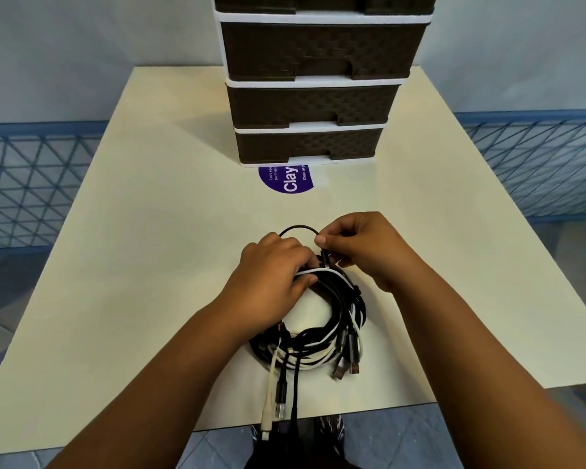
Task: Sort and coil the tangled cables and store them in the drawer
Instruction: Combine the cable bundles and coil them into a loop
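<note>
A tangled bundle of black and white cables [322,336] lies in a rough ring near the front of the cream table [149,265]. My left hand [271,269] grips the far left side of the bundle, fingers closed over black and white strands. My right hand [362,248] pinches a thin black cable [298,228] that arches up between both hands. Several plug ends [347,365] stick out at the bundle's near right, and others [278,407] trail over the front edge. A brown drawer unit [312,106] stands at the table's far middle, every drawer in view closed.
A purple round sticker [285,181] reading "Clay" lies just in front of the drawer unit. Blue patterned wall panels [31,184] run along both sides behind the table. Tiled floor shows below the table's front edge.
</note>
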